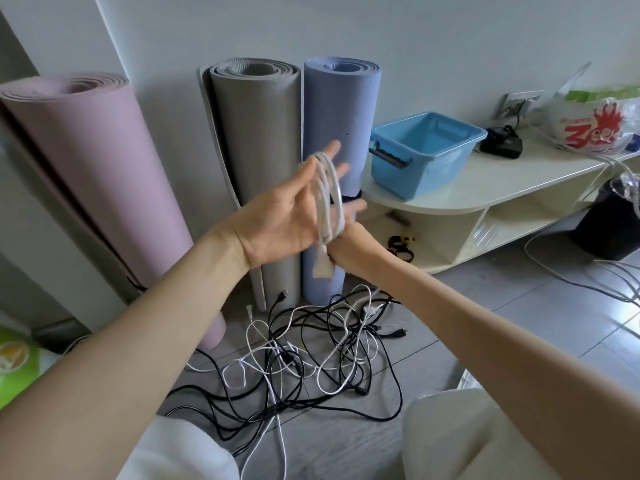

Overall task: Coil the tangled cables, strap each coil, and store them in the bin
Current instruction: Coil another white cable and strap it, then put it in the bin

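Around the left hand point(277, 216), fingers straight, hangs a white cable point(327, 199) coil — light, limp, springy; right hand point(346, 237) hidden behind, grip unclear — pinch the loops together.

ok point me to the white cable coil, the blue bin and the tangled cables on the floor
white cable coil point(327, 199), head view, strands across the fingers
blue bin point(398, 176), head view, front wall
tangled cables point(304, 358), head view, middle of the pile
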{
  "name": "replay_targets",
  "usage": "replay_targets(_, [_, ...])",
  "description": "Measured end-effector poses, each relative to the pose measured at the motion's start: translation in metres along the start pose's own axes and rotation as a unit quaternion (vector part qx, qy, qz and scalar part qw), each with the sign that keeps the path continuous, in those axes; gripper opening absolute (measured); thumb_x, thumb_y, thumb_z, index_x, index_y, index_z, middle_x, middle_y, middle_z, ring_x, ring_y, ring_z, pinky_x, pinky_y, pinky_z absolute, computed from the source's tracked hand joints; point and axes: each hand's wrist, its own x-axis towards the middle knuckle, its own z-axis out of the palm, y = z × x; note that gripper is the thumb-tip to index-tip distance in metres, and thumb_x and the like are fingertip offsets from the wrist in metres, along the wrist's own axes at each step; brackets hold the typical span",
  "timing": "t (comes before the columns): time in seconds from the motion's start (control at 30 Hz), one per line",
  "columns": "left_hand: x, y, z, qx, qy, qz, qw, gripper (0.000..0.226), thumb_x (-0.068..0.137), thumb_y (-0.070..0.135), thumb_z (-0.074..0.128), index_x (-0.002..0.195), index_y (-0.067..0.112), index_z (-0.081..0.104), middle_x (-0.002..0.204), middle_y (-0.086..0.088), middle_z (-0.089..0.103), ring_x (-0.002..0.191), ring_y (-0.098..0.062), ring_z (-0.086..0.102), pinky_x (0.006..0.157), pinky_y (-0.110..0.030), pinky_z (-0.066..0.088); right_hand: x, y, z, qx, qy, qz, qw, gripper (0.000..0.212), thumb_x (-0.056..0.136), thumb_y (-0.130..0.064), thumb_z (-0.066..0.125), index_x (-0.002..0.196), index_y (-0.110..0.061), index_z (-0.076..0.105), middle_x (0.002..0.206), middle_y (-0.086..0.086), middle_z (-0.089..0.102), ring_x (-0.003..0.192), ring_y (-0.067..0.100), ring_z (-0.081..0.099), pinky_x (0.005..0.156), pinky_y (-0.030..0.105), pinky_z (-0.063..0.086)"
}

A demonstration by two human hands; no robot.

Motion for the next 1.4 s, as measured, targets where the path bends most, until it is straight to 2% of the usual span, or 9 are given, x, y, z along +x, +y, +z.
replay_targets(0.1, [0.003, 0.003, -0.027, 0.006, 0.148, 0.041, 0.988, 0.036, 0.098, 0.037, 0.033, 0.133, 0.043, 0.039, 0.093, 0.014, 0.045, 0.081, -0.006, 0.04, 0.074, -0.022, 0.036, -0.011, -0.007, -0.001, -0.042, 0.013, -0.034, 0.998, 0.055, 0.097, -0.026, 0.044, 0.043, -0.018, 0.04, 0.032, -0.008, 0.041, 0.037, 0.003, 0.043, 0.042, 0.007, 0.032])
replay_targets(0.23, [-0.006, -0.005, -0.043, 0.124, 0.189, -0.02, 0.974, 0.045, 0.1, 0.034, 0.031, 0.144, 0.037, 0.024, 0.102, 0.018, 0.048, 0.09, -0.009, 0.05, 0.083, -0.025, 0.041, -0.016, -0.012, -0.004, -0.131, -0.024, -0.066, 0.989, 0.058, 0.096, -0.035, 0.045, 0.044, -0.012, 0.032, 0.038, -0.001, 0.037, 0.037, 0.008, 0.039, 0.05, 0.026, 0.031])
replay_targets(0.37, [-0.019, -0.012, -0.044, 0.274, 0.023, -0.195, 0.941, 0.065, 0.086, 0.059, 0.046, 0.143, 0.039, 0.023, 0.143, 0.005, 0.042, 0.113, -0.02, 0.059, 0.107, -0.039, 0.037, -0.014, -0.011, -0.026, -0.131, 0.033, -0.069, 0.988, 0.057, 0.092, -0.03, 0.053, 0.044, -0.017, 0.025, 0.042, -0.003, 0.024, 0.039, 0.012, 0.02, 0.043, 0.025, 0.018])
replay_targets(0.53, [-0.031, -0.007, -0.024, 0.259, -0.177, -0.314, 0.896, 0.034, 0.087, 0.06, 0.024, 0.116, 0.068, 0.038, 0.123, -0.001, 0.064, 0.078, -0.012, 0.065, 0.113, -0.051, 0.025, -0.004, -0.001, -0.062, 0.041, 0.223, -0.029, 0.973, 0.053, 0.089, -0.023, 0.056, 0.047, -0.019, 0.025, 0.037, -0.01, 0.017, 0.039, 0.008, 0.014, 0.043, 0.02, 0.015])
replay_targets(0.7, [-0.022, -0.002, 0.009, 0.153, -0.316, -0.228, 0.908, 0.046, 0.085, 0.051, 0.028, 0.132, 0.052, 0.029, 0.115, -0.002, 0.068, 0.051, 0.001, 0.057, 0.082, -0.02, 0.049, 0.006, 0.012, -0.058, 0.092, 0.266, 0.007, 0.959, 0.038, 0.089, -0.022, 0.054, 0.054, -0.01, 0.044, 0.053, 0.007, 0.03, 0.051, 0.014, 0.024, 0.049, 0.025, 0.022])
replay_targets(0.9, [-0.005, 0.003, 0.02, -0.036, -0.049, -0.022, 0.998, 0.051, 0.084, 0.041, 0.041, 0.134, 0.029, 0.039, 0.115, -0.01, 0.064, 0.037, 0.0, 0.042, 0.071, -0.02, 0.053, 0.015, 0.022, -0.039, 0.0, 0.115, 0.062, 0.991, 0.042, 0.091, -0.024, 0.05, 0.061, 0.005, 0.056, 0.052, 0.009, 0.054, 0.05, 0.011, 0.042, 0.049, 0.021, 0.034])
replay_targets(1.07, [0.008, 0.007, 0.006, -0.081, 0.193, 0.05, 0.976, 0.062, 0.094, 0.048, 0.039, 0.147, 0.025, 0.016, 0.137, -0.006, 0.046, 0.103, -0.027, 0.064, 0.096, -0.036, 0.047, -0.008, -0.016, -0.028, -0.029, -0.061, 0.06, 0.996, 0.053, 0.096, -0.032, 0.044, 0.048, -0.012, 0.038, 0.028, -0.008, 0.031, 0.027, 0.007, 0.025, 0.044, 0.021, 0.028])
replay_targets(1.17, [0.007, 0.006, -0.012, 0.072, 0.267, 0.033, 0.96, 0.076, 0.085, 0.057, 0.048, 0.149, 0.03, 0.016, 0.109, 0.009, 0.052, 0.083, -0.011, 0.059, 0.098, -0.037, 0.044, -0.016, -0.031, -0.025, -0.069, -0.059, -0.02, 0.996, 0.055, 0.093, -0.035, 0.051, 0.046, -0.015, 0.033, 0.039, -0.005, 0.029, 0.031, 0.008, 0.022, 0.039, 0.017, 0.022])
replay_targets(1.4, [-0.02, -0.009, -0.009, 0.259, -0.049, -0.202, 0.943, 0.127, 0.048, 0.068, 0.069, 0.145, 0.046, -0.01, 0.133, 0.005, 0.052, 0.094, -0.017, 0.069, 0.078, -0.023, 0.054, -0.02, -0.024, -0.061, 0.015, 0.119, -0.07, 0.99, 0.055, 0.09, -0.029, 0.058, 0.042, -0.014, 0.038, 0.03, -0.009, 0.029, 0.03, 0.007, 0.024, 0.038, 0.011, 0.021])
